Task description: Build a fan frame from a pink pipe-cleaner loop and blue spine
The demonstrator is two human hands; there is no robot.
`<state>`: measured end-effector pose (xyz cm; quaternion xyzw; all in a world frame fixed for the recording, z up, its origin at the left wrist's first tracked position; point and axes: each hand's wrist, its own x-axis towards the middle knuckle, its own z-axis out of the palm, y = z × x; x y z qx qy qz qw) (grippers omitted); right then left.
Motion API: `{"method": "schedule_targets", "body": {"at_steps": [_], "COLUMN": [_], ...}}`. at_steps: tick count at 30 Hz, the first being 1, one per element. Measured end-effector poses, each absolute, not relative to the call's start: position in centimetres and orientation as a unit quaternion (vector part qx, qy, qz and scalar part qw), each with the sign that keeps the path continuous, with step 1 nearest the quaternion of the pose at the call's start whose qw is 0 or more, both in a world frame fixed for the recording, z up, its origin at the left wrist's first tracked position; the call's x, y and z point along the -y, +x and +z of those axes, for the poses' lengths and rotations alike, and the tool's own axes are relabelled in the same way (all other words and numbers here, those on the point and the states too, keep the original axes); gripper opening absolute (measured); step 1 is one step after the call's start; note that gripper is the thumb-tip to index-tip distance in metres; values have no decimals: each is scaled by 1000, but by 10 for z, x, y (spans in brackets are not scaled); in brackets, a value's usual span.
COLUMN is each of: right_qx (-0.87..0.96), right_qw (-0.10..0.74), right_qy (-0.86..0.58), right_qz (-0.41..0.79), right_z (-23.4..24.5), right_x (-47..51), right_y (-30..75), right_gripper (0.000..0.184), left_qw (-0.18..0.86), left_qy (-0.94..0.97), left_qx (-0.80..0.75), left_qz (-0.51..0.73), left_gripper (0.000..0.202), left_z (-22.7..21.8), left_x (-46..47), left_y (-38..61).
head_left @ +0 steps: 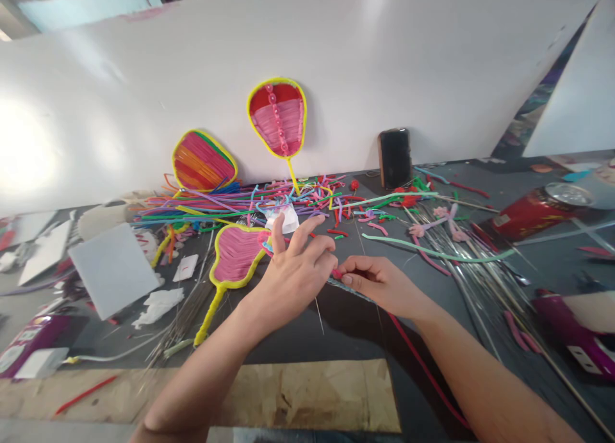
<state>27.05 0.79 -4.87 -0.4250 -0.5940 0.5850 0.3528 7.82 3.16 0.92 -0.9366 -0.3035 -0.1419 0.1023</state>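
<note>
My left hand [295, 270] and my right hand [377, 283] meet at the middle of the dark table [298, 328]. Between their fingertips sits a small red piece of pipe cleaner [337, 274], pinched by both. A long red pipe cleaner [423, 366] trails back under my right forearm. A thin metal wire [319, 315] lies just below my hands. Left of my left hand rests a pink fan with a yellow rim and handle [234, 257].
Two more fans [202, 162] [278, 118] lean on the white board behind a heap of coloured pipe cleaners [269, 203]. A black phone [394, 156] stands upright. A red can [533, 212] lies right, a bundle of wires [461, 257] near it, a white square [113, 270] left.
</note>
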Motion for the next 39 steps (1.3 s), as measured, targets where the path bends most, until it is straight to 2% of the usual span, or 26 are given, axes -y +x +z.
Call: {"method": "schedule_targets", "body": {"at_steps": [5, 9, 13, 16, 18, 19, 21, 23, 25, 27, 32, 39], "right_qx": [644, 631, 593, 576, 578, 585, 620, 672, 726, 766, 823, 836], "right_qw": [368, 398, 469, 513, 536, 543, 547, 536, 505, 458, 364, 349], "right_qy": [-453, -444, -458, -498, -520, -527, -525, -498, -465, -451, -436, -422], "right_qz": [496, 496, 468, 396, 329, 290, 203, 116, 48, 13, -8, 39], "right_z": [-48, -52, -55, -54, -52, -51, -50, -52, -57, -64, -68, -67], "right_x": [-5, -4, -3, -1, 0, 0, 1, 1, 2, 4, 11, 15], "right_y": [264, 261, 260, 261, 262, 263, 264, 262, 259, 253, 238, 231], "right_gripper": [25, 22, 20, 20, 18, 16, 13, 13, 15, 17, 18, 17], "left_qw": [119, 125, 150, 155, 81, 3, -228, -478, -626, -683, -726, -747], "left_qy": [-930, -927, -898, -848, -815, -800, -756, -653, -537, -453, -343, -311], "left_qx": [320, 317, 329, 334, 346, 363, 412, 430, 414, 413, 424, 406], "left_qz": [-135, -156, -251, -382, -458, -477, -455, -402, -384, -397, -418, -425], "left_gripper": [17, 15, 14, 15, 9, 6, 5, 20, 25, 23, 25, 21], "left_z": [9, 8, 7, 8, 6, 4, -3, -16, -30, -42, -58, -66], "left_x": [-29, -29, -31, -31, -30, -29, -26, -21, -15, -9, 3, 8], "left_y": [78, 79, 80, 79, 79, 79, 81, 83, 84, 82, 68, 59]}}
